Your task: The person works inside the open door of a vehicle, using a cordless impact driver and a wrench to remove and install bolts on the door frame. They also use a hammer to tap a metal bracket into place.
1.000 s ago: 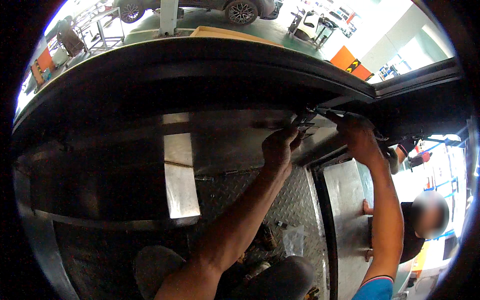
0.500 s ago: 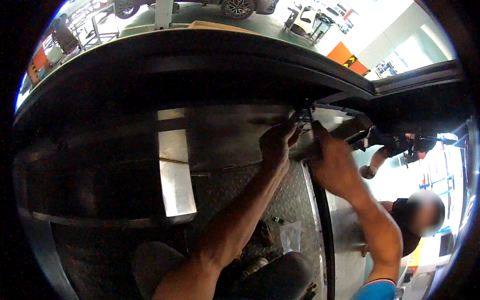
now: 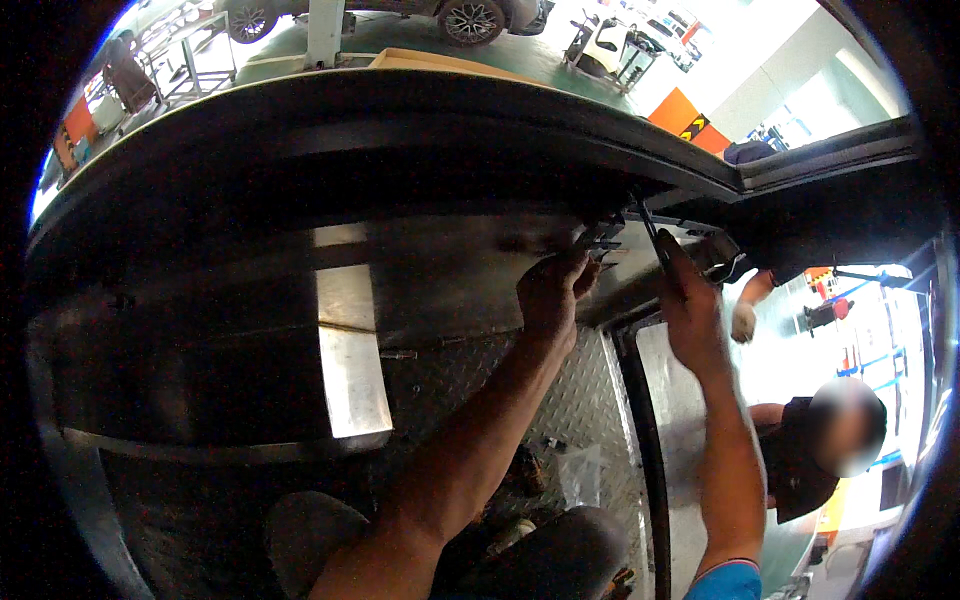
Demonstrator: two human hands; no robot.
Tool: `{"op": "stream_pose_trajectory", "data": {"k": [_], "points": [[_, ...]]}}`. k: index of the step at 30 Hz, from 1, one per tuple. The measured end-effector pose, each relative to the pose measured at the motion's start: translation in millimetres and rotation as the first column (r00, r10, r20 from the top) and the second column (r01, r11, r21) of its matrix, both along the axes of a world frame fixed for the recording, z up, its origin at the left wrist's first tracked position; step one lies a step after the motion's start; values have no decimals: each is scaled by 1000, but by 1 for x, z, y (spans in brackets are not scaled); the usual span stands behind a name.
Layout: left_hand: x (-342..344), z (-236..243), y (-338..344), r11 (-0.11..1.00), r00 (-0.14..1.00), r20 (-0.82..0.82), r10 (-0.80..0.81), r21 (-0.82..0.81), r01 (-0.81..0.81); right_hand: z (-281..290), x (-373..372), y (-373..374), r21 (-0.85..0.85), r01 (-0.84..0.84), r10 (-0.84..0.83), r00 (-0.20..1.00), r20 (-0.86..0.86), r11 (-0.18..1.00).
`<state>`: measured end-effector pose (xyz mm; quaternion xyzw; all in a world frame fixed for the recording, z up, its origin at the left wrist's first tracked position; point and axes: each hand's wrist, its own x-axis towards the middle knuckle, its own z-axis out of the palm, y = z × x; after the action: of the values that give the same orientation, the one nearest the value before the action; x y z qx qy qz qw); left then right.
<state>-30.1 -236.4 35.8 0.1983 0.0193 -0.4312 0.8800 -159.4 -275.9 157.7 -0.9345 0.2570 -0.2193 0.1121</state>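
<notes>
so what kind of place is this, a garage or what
Most likely a vehicle repair workshop. Both hands, left hand and right hand, work up at a dark bracket inside a vehicle with a checker-plate floor; a parked car's wheel stands on the green floor outside.

Location: a vehicle workshop or garage. Indicators: a green painted floor [image 3: 440, 40] at the far side with a parked car [image 3: 470, 12] showing its wheel; metal racks [image 3: 190, 45] at far left; an orange barrier [image 3: 690, 115] at far right; chequer-plate metal flooring [image 3: 590, 400] near the centre, inside a dark vehicle body [image 3: 400, 130].
</notes>
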Motion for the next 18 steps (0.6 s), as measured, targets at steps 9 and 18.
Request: {"op": "stream_pose_trajectory", "data": {"k": [9,18], "points": [[7,-9,0,998,998,4,-67,3,67,40,4,-61,-141,-187,104,884,-456,972],[7,-5,2,999,999,-10,-30,-28,30,42,13,-29,-412,-247,-46,810,-584,877]]}}
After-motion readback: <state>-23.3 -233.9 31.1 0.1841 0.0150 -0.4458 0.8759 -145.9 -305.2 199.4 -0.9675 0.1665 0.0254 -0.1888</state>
